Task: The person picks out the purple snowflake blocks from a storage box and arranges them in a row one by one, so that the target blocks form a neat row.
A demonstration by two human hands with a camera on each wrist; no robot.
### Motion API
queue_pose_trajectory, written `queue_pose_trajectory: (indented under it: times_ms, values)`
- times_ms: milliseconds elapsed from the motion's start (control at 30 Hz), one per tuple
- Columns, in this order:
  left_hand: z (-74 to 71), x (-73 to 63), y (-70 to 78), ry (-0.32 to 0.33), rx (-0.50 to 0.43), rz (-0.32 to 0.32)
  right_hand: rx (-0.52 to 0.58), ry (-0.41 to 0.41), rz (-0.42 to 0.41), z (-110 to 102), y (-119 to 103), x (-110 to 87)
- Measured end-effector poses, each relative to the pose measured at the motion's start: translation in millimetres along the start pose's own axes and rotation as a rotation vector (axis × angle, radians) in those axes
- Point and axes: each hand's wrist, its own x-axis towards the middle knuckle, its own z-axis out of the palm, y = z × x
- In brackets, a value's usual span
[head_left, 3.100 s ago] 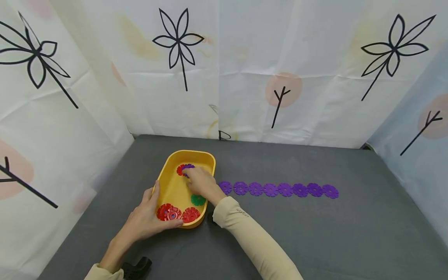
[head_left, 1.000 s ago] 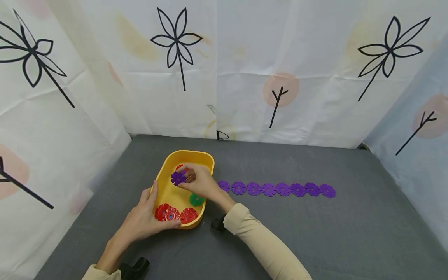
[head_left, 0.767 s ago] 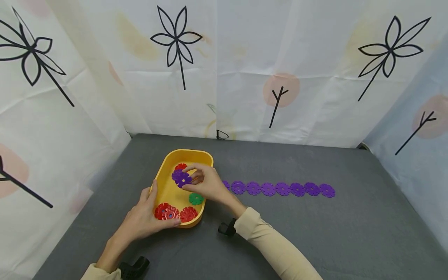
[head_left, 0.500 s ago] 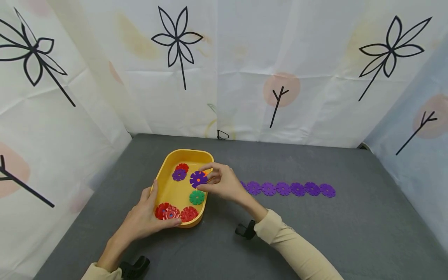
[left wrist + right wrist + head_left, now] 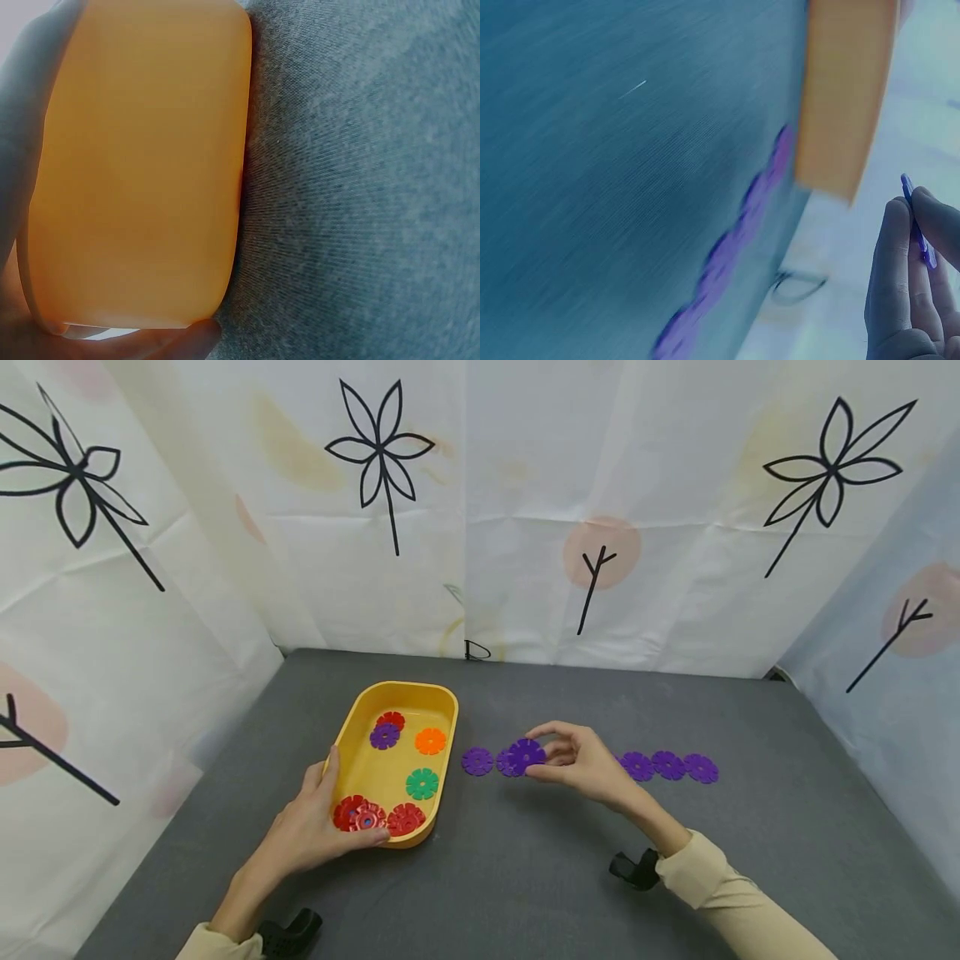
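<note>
My right hand [image 5: 588,768] pinches a purple flower-shaped disc [image 5: 527,757] between thumb and fingertips, above the row of purple discs. In the right wrist view that disc [image 5: 920,225] shows nearly edge-on. At the near left side of a yellow plastic tray [image 5: 358,772], my left hand [image 5: 303,827] grips the wall with its thumb over the near rim. Inside lie an orange disc [image 5: 431,742], a green disc [image 5: 422,783], a purple disc [image 5: 385,737] partly over a red one [image 5: 392,720], and several red discs [image 5: 406,819]. The left wrist view shows the tray's outer wall [image 5: 142,165] up close.
The row of purple discs [image 5: 668,765] runs rightward from the tray on the grey table [image 5: 525,877]; my right hand hides its middle. White printed cloth [image 5: 525,577] walls off the back and sides. Black wrist mounts [image 5: 636,870] sit near both cuffs.
My right hand reached into the tray, picked up the purple disc, and carried it right over the row. The orange disc is now uncovered. My left hand stays on the tray.
</note>
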Motion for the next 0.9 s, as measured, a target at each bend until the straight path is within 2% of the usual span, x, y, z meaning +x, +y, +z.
queue_pose_trajectory:
  times_ms: [267,467,800,900]
  values:
    - [0.4,1.0,0.8,-0.012,0.010,-0.016,-0.058,0.083,0.096,-54.8,27.8,-39.0]
    - [-0.2,1.2,0.5,-0.017,0.013,-0.026,-0.144,0.164,0.169,-93.6,42.3,-60.9]
    - [-0.9,1.1,1.8,-0.023,0.014,-0.034,-0.272,0.277,0.354,-161.4,77.1,-96.3]
    - [-0.9,0.9,1.9,-0.025,0.013,-0.040,-0.248,0.307,0.390,-179.1,85.3,-107.9]
